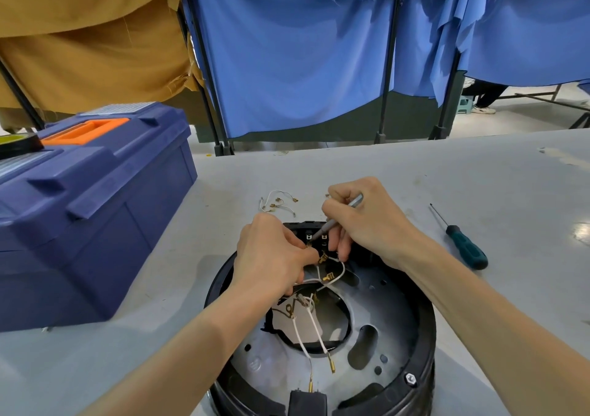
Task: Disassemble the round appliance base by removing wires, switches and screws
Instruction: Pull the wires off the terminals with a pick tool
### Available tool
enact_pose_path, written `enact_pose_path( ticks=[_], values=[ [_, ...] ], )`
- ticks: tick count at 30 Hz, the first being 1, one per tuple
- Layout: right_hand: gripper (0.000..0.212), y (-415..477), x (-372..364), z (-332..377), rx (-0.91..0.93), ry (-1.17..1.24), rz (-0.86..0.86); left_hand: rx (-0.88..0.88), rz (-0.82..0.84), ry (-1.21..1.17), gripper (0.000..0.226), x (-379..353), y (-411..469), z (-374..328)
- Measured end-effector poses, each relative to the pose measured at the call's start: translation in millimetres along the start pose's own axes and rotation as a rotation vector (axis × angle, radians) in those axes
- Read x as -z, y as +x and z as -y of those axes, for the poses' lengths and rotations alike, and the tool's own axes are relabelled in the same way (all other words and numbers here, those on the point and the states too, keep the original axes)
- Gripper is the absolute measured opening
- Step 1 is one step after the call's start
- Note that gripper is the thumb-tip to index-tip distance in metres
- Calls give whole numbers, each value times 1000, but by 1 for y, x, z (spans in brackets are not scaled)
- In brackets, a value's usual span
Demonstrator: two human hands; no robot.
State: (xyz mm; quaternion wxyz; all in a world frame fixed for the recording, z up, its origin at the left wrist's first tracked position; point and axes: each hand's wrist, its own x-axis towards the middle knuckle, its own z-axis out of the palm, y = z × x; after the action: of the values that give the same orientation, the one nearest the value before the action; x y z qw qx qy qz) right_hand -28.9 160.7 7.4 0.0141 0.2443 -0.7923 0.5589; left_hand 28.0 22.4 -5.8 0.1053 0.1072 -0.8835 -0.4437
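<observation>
Left hand [271, 252] pinches a wire terminal [322, 258] at the switch block [306, 228] on the round appliance base [392, 313], mid-table. Right hand [367, 221] grips a grey tool [332, 221], tip at the contacts. A few freed wires [277, 201] lie beyond; more wires, the switch and a rim screw [410, 378] look left to do.

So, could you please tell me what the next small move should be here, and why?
Probably pry with the grey tool while the left hand pulls its wire off. The right hand holds the tool's tip at the switch block on the far rim of the round base, the left hand pinches a wire right beside it, and freed wires already lie on the table.
</observation>
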Motion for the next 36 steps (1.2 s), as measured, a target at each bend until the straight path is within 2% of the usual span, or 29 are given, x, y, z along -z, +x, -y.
enact_pose_path(
  ticks=[13,28,33,36],
  values=[
    [31,-7,-4,5,152,-145,-11,-109,-66,205,29,-2,-2,-4],
    [44,6,0,-1,37,-55,32,-118,-63,263,25,-4,0,-3],
    [44,5,1,-2,21,-55,23,-127,-63,271,26,-4,1,-3],
    [36,3,0,-1,20,-58,15,-133,-66,279,25,-4,1,-2]
  ],
)
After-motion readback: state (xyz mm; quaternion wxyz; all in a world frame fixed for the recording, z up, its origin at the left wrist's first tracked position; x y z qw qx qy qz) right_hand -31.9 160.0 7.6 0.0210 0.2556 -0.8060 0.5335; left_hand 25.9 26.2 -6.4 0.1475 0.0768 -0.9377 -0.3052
